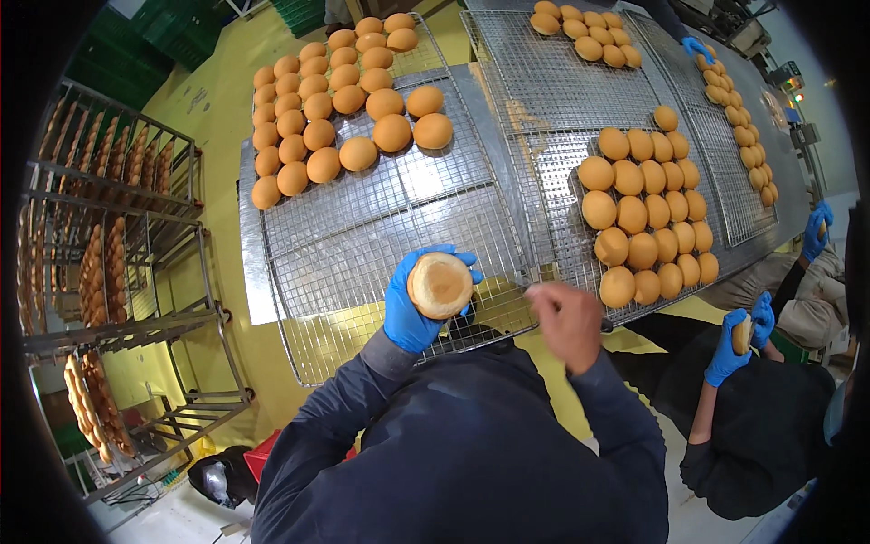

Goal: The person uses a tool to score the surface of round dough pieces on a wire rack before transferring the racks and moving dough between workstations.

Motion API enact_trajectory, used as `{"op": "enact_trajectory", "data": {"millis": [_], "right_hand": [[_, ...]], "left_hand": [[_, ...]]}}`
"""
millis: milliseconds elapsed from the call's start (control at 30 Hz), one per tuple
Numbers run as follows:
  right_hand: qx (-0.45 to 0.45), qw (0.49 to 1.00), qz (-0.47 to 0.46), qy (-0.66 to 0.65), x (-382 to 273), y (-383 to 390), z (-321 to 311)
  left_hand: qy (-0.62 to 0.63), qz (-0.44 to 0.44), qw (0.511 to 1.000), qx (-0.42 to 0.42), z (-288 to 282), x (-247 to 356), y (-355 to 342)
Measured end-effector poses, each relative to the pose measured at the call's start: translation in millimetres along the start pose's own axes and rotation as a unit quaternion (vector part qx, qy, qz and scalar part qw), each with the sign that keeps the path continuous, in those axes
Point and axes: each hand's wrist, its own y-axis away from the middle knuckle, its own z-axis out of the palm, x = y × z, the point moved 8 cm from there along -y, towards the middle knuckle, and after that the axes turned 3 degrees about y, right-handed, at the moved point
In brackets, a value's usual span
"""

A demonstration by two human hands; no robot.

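A round bun (440, 286) rests in my left hand (409, 313), which wears a blue glove and is closed around it. A flat brown circle with a pale rim faces up on that bun. My bare right hand (569, 317) is curled just to the right, apart from the bun and slightly blurred. Beside its heel shows a short dark piece (606, 325); what the fingers hold, if anything, is hidden. Both hands are over the near edge of a wire rack (344, 263), whose far part carries rows of golden buns (317, 134).
More buns (632, 214) crowd a second wire rack (553, 199) on the right. A tall trolley (118, 213) with bun-filled racks stands left. Co-workers' blue-gloved hands appear at far right, one pair with a bun (742, 335), and another hand (696, 47) reaches in at the top.
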Motion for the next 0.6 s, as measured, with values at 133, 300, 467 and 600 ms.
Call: {"op": "enact_trajectory", "data": {"millis": [133, 300, 467, 600], "right_hand": [[-0.050, 0.999, -0.006, -0.020, -4, 6, 20], [-0.006, 0.962, 0.090, -0.259, 50, 29, 64], [0.109, 0.912, 0.173, -0.355, 95, 46, 69], [0.226, 0.859, 0.287, -0.360, 160, 72, 27]], "left_hand": [[-0.103, 0.035, 0.993, 0.042, -3, -6, 2], [-0.152, -0.041, 0.985, 0.072, -27, -38, -12], [-0.381, -0.092, 0.917, -0.080, 15, -88, -15], [-0.456, -0.090, 0.880, -0.102, -7, -96, -33]]}}
